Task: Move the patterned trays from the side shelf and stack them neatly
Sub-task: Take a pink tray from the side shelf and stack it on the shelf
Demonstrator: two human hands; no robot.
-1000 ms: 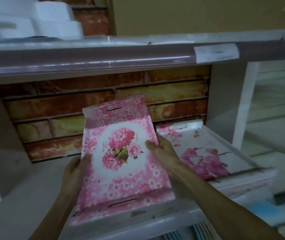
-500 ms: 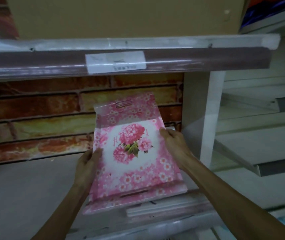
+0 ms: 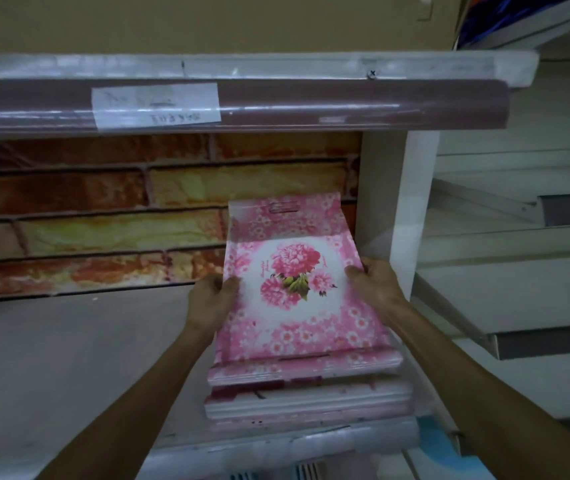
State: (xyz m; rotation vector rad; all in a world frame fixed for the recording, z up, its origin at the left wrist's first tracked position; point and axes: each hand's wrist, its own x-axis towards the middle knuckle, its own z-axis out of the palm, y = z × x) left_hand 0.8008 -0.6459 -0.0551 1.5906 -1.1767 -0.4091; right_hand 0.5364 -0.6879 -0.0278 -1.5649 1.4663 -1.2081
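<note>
A pink floral tray [image 3: 294, 289] with a peony bunch in its white centre lies on top of a stack of trays [image 3: 307, 400] at the right end of the grey shelf [image 3: 69, 358]. My left hand [image 3: 209, 301] grips its left rim, thumb on the tray's face. My right hand [image 3: 373, 285] grips its right rim. The tray's far end with a slot handle tilts up against the brick-pattern back wall [image 3: 103, 209]. The lower trays show only their front edges.
The upper shelf's front rail [image 3: 276, 105] with a white paper label [image 3: 155, 105] overhangs the space. A white upright post [image 3: 397, 202] stands right beside the stack. Slanted grey shelves [image 3: 518, 289] lie further right. The grey shelf extends left of the stack.
My hands carried the pink tray rightward and set it down over the tray with the branch flowers, which it now covers. The camera view shifted right along the shelf.
</note>
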